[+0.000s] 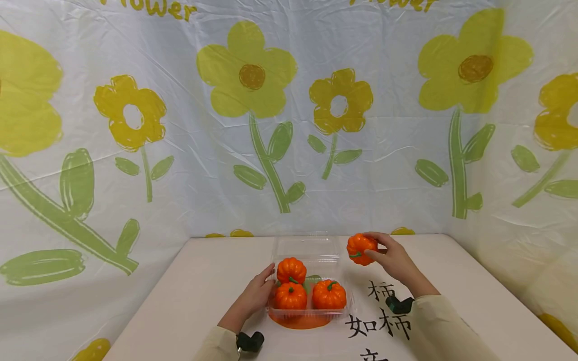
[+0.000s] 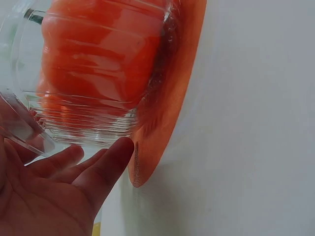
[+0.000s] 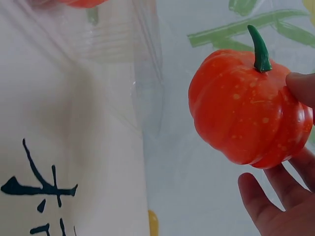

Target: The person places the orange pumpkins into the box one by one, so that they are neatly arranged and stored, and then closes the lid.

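Observation:
A clear plastic box (image 1: 316,313) stands on the table with its lid (image 1: 307,246) folded back. In it sit three small orange pumpkins: a back-left one (image 1: 290,269), a front-left one (image 1: 291,298) and a right one (image 1: 329,296). At the box's left side is my left hand (image 1: 256,293), fingers extended; in the left wrist view the fingertips (image 2: 125,147) are against its ribbed wall. My right hand (image 1: 396,258) grips another orange pumpkin (image 3: 241,110) with a green stem, raised to the right of the lid, thumb on one side and fingers on the other.
The white table (image 1: 189,296) has a flat orange print (image 1: 300,323) under the box's front. Black brush characters (image 1: 379,323) are marked to the right of the box. A flower-printed curtain (image 1: 388,190) encloses the back and sides.

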Demonstrator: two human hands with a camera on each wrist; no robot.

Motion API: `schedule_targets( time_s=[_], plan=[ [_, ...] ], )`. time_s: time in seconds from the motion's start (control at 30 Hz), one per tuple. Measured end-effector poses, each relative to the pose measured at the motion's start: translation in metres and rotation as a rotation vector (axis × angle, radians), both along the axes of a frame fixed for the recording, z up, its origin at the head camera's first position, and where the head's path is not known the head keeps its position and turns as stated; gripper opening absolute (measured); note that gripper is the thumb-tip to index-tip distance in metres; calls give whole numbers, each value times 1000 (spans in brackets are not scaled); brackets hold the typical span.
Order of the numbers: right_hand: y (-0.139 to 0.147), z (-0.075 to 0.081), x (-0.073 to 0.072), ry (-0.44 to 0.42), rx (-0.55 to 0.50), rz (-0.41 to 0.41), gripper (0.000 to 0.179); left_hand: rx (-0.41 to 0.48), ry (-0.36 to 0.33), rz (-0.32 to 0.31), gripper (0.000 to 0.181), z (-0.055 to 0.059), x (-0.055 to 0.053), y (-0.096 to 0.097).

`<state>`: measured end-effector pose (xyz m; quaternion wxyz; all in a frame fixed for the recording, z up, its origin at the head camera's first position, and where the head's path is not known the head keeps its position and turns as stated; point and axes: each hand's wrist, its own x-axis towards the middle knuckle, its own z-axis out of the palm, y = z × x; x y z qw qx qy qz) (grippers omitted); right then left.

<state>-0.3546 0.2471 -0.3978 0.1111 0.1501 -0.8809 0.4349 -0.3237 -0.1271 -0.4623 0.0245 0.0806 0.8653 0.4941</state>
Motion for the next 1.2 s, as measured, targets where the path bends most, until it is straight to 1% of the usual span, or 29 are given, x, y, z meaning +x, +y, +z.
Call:
schedule_targets(
  time_s=[0.17, 0.33, 0.47, 0.57, 0.83, 1.0, 1.2],
  plan=[
    [-12, 3, -1, 8, 8, 19, 48, -10, 5, -2, 56, 0, 1, -1],
    [-23, 6, -1, 7, 14, 49, 46, -10, 1, -1, 55, -2, 0, -2],
    [-31, 9, -1, 33, 22, 77, 45, -8, -8, -1, 55, -4, -2, -2],
    [-36, 10, 0, 60, 35, 113, 43, -11, -3, -5, 56, -5, -2, -2],
    [-47, 8, -1, 94, 52, 191, 38, -18, 2, -9, 55, -4, -2, -2],
    [-53, 7, 0, 81, 54, 216, 40, -21, -5, 1, 55, -4, -2, -1],
    [-59, 5, 2, 62, 92, 226, 39, -17, -4, 2, 55, -5, -2, -1]
  ],
)
